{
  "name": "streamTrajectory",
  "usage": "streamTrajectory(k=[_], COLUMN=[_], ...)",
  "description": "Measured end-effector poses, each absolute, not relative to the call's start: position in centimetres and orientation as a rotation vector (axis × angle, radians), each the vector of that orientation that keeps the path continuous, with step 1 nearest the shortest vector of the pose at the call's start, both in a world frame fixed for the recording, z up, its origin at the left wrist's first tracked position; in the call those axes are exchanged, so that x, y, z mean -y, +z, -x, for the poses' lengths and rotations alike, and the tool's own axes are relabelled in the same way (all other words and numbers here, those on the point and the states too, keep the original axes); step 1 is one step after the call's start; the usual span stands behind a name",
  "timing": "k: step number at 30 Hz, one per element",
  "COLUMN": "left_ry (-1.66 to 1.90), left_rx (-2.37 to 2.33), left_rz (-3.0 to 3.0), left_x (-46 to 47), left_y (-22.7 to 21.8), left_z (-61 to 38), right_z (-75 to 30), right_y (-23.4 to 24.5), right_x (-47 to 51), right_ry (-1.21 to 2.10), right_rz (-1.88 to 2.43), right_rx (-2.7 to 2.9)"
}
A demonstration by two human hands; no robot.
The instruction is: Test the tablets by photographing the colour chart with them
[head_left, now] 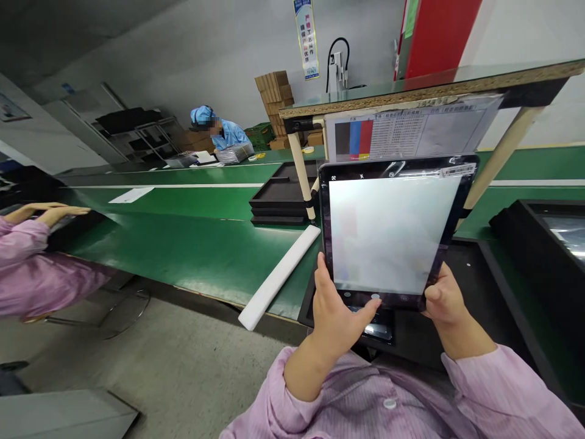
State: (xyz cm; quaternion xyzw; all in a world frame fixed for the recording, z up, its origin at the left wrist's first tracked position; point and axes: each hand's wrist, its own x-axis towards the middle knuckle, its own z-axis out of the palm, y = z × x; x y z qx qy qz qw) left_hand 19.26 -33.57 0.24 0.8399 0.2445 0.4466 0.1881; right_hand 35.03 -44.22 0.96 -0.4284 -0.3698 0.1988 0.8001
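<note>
I hold a black tablet (393,235) upright in front of me, its screen lit white. My left hand (336,311) grips its lower left corner, thumb resting on the bottom bezel near a button. My right hand (445,302) grips the lower right corner, fingers behind the tablet. Both sleeves are pink. Under the tablet lies a black tray (475,286) on the green table (183,244).
A white foam strip (278,277) lies at the table's edge to the left. Stacked black trays (281,198) sit behind it, a raised shelf (425,82) with a colour chart hangs above. Another black tray (543,238) is at right. A co-worker's hands (46,213) rest at left; another person sits far back.
</note>
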Motion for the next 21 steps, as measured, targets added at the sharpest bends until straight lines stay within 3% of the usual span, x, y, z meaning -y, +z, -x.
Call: streamTrajectory(k=[9,21], left_ry=[1.49,1.43], left_rx=[-0.371,-0.321], left_rz=[-2.454,-2.484], left_x=[32.9,32.68], left_y=[0.0,0.56], left_z=[-19.1,-18.93], right_z=[-35.08,-34.87], right_y=[0.96,1.05], right_x=[44.23,44.3], right_ry=[0.421,0.424], right_rz=[0.907,0.923], right_rx=[0.806,0.799])
